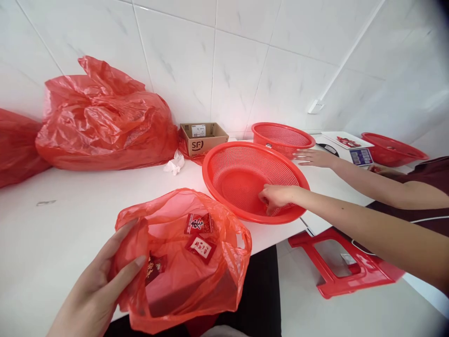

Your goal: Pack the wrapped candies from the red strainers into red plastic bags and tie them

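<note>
My left hand [100, 274] is closed on the near-left rim of a thin red plastic bag [224, 290], holding its mouth wide. Several small red packets lie inside, among them a printed packet [199, 223] and another with a white label [201, 248]. A darker packet [154, 269] shows close to my left fingers. My right hand [277, 196] reaches into a red perforated basket [235, 180], fingers curled together near its right inner wall. A bit of red shows at the fingertips, too hidden to name.
A co-worker's hand [312, 158] is by a second red basket [280, 133]. Behind stand a big red bag [108, 126], a cardboard box [205, 140] and crumpled tissue [174, 163]. A scale [347, 142] sits at right; a red stool [354, 281] stands below.
</note>
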The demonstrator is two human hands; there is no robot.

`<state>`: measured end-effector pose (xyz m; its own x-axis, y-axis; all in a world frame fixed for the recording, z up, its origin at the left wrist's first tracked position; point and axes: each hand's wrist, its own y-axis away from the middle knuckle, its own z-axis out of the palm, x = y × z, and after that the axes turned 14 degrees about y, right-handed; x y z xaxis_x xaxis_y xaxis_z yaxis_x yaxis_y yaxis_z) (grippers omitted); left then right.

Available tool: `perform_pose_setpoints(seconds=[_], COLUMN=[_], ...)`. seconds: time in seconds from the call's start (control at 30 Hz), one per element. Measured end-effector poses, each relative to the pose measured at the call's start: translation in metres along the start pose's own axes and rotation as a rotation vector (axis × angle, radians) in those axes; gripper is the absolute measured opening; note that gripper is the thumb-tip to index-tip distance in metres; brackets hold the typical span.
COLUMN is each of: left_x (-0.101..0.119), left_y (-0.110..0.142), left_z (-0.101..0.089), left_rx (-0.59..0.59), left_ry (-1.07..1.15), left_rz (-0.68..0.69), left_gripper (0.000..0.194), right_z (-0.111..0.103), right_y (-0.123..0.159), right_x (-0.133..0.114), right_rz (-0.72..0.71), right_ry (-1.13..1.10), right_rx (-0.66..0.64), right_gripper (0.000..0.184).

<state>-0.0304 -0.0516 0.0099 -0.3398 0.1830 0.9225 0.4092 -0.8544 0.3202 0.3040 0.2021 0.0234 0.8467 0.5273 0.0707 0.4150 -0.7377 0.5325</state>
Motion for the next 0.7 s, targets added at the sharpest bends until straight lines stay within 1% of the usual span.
perform_pose_setpoints(seconds=[0.07,0.13,0.2,0.27,0.3,0.33,0.37,0.4,0.47,0.5,0.53,0.6,0.63,0.7], left_x=[-0.001,-0.002,-0.002,-0.001,0.0,0.001,0.003,0.005,0.009,0.011,0.013,0.018,0.02,0.024], left_y=[0.0,-0.002,-0.005,-0.007,-0.007,-0.007,-0.006,-0.006,-0.004,-0.004,-0.003,-0.001,0.001,0.004], left_z=[0.0,-0.002,-0.003,-0.003,-0.002,0.0,0.001,0.001,-0.004,-0.008,-0.014,-0.026,-0.032,-0.042], left_rx=[-0.005,-0.008,-0.018,-0.037,-0.044,-0.045,-0.042,-0.036,-0.05,-0.066,-0.084,-0.103,-0.09,-0.006], left_ry=[0.011,-0.004,-0.038,-0.065,-0.065,-0.06,-0.051,-0.042,-0.05,-0.073,-0.11,-0.245,-0.336,-0.507], left_rz=[-0.011,0.006,0.042,0.08,0.094,0.107,0.117,0.128,0.144,0.15,0.153,0.171,0.193,0.27], left_gripper=[0.082,0.083,0.08,0.074,0.072,0.07,0.069,0.069,0.07,0.07,0.071,0.069,0.066,0.061], right_z=[-0.011,-0.033,-0.059,-0.078,-0.084,-0.086,-0.086,-0.085,-0.08,-0.078,-0.075,-0.072,-0.07,-0.062], right_y=[0.002,0.009,0.021,0.035,0.041,0.046,0.05,0.052,0.053,0.053,0.054,0.059,0.063,0.076], right_x=[0.0,-0.004,-0.021,-0.055,-0.077,-0.1,-0.122,-0.142,-0.171,-0.179,-0.183,-0.179,-0.173,-0.159], right_rz=[0.0,-0.013,-0.108,-0.324,-0.419,-0.501,-0.555,-0.574,-0.586,-0.583,-0.58,-0.564,-0.549,-0.511], right_ry=[-0.028,-0.09,-0.256,-0.548,-0.636,-0.668,-0.657,-0.607,-0.465,-0.408,-0.373,-0.355,-0.347,-0.303], right_rx=[0.043,0.09,0.178,0.293,0.309,0.288,0.244,0.239,0.279,0.322,0.373,0.474,0.522,0.598], right_gripper=[0.022,0.02,0.027,0.034,0.034,0.033,0.033,0.033,0.032,0.033,0.034,0.036,0.037,0.037])
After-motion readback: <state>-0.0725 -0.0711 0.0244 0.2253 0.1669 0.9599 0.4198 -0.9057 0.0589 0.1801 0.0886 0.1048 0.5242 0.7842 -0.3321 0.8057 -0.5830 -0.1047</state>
